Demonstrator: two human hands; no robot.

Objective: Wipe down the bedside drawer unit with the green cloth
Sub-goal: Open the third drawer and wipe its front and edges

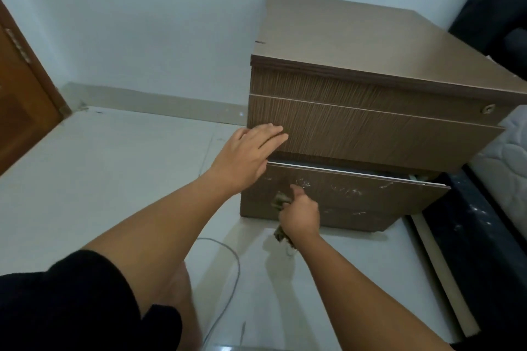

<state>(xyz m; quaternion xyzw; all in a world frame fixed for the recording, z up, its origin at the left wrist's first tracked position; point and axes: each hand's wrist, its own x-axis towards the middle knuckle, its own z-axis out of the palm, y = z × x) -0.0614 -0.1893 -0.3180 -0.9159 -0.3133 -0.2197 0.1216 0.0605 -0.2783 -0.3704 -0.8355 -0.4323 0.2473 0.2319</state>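
Observation:
The brown wood-grain bedside drawer unit (pixel 370 122) stands against the white wall. Its bottom drawer front (pixel 356 194) is scuffed with white marks and tilts out a little at the right. My left hand (pixel 248 154) lies flat with straight fingers against the left end of the middle drawer front. My right hand (pixel 299 214) grips the green cloth (pixel 281 202) against the bottom drawer front; most of the cloth is hidden in my fist, with a bit poking out below the wrist.
A grey cable (pixel 228 279) curls across the white tiled floor (pixel 114 179) near my knee. A mattress and dark bed frame (pixel 484 208) stand close on the right. A brown door (pixel 20 94) is at the left.

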